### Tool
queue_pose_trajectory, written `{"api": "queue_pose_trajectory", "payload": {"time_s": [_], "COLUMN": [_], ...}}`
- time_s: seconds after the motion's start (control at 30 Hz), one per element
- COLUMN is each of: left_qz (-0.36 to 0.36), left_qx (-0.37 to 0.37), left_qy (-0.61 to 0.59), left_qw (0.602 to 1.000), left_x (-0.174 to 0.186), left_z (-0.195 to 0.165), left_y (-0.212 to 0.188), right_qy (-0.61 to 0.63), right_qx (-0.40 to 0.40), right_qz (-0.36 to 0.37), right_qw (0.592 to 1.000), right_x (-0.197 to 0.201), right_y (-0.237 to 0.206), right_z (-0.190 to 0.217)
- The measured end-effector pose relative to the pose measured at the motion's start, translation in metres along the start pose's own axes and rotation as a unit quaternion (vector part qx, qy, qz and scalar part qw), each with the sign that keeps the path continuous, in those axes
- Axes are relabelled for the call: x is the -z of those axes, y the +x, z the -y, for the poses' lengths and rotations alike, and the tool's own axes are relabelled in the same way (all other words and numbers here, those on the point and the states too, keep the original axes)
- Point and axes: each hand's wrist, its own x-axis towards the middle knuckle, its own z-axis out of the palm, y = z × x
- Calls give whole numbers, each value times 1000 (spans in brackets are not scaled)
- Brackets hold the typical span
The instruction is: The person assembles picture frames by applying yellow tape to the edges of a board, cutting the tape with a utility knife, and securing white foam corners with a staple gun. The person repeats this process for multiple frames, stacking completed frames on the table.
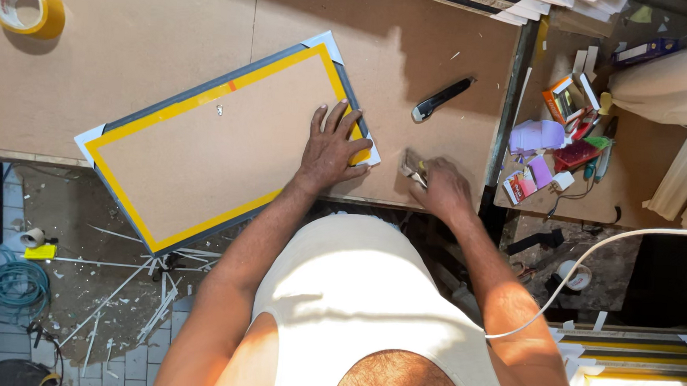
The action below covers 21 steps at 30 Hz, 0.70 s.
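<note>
A rectangular frame [203, 145] lies face down on the brown worktable [163, 31], its brown backing edged with yellow tape and white corner protectors. My left hand [332, 146] rests flat on the frame's right corner, fingers spread. My right hand [441, 187] is closed on a small metal tool [413, 167] at the table's front edge, just right of the frame. A black utility knife [442, 99] lies on the table beyond my right hand.
A roll of yellow tape [24, 6] sits at the table's far left. A lower side table [640, 155] on the right holds small boxes, cards and pens. Stacked frames lie at top [514, 1] and bottom right [642, 370]. Scraps litter the floor [115, 282].
</note>
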Motion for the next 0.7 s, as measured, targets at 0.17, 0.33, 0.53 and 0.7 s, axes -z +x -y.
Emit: {"api": "queue_pose_trajectory", "payload": {"time_s": [0.17, 0.33, 0.53, 0.7], "left_qz": [-17, -6, -5, 2], "left_qx": [-7, 3, 2, -1], "left_qy": [1, 10, 9, -31], "left_qw": [1000, 1000, 1000, 1000], "left_x": [-3, -7, -1, 5], "left_z": [1, 4, 1, 10], "left_y": [-1, -1, 0, -7], "right_qy": [58, 51, 90, 63], "right_qx": [-21, 1, 38, 37], "right_qz": [58, 41, -62, -134], "right_qw": [996, 998, 993, 988], "right_x": [-8, -13, -24, -22], "right_y": [9, 13, 16, 6], "right_z": [38, 56, 58, 57]}}
